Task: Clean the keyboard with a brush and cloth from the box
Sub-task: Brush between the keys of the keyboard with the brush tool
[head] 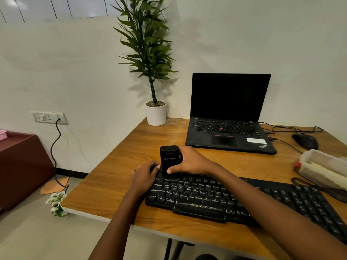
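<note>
A black keyboard (244,199) lies across the wooden desk (116,186). My right hand (189,161) grips a small black block-shaped cleaning tool (169,158) and holds it upright on the keyboard's top-left corner. My left hand (145,175) rests with curled fingers on the keyboard's left end, touching the tool's base. A clear plastic box (324,167) sits at the right edge of the desk with pale contents inside. No cloth shows clearly.
An open black laptop (229,113) stands behind the keyboard. A potted plant (156,114) is at the back left corner. A black mouse (306,141) and cables lie at the back right. A brown cabinet (20,166) stands left of the desk.
</note>
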`<state>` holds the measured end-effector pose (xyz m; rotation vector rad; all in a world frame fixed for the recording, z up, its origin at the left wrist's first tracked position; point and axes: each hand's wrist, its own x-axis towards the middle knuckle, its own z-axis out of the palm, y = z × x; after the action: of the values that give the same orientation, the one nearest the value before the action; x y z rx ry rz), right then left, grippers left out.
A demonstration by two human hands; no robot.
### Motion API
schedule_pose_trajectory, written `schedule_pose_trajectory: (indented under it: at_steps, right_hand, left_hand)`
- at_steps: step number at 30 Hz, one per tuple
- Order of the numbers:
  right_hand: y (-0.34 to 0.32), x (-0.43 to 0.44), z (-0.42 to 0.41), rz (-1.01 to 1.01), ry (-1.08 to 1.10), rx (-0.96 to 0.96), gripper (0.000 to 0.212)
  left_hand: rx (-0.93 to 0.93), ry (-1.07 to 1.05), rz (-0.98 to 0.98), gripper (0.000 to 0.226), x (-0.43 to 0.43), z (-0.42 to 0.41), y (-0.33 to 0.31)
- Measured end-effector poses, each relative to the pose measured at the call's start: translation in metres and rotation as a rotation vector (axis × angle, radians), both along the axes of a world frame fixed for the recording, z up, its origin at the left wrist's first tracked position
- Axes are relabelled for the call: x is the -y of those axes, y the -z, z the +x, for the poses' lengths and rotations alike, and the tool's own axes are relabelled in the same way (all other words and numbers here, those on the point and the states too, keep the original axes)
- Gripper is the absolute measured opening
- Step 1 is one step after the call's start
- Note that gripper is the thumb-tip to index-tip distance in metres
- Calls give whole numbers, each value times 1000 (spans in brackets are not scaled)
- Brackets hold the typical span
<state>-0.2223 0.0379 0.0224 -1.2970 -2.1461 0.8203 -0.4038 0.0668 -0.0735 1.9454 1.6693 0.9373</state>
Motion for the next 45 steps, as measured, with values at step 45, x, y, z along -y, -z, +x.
schedule_pose_trajectory:
  at_steps: [45]
  right_hand:
    - [-2, 4, 24, 41, 39, 109, 58]
  left_hand:
    - [-87, -29, 45, 26, 6, 4, -4]
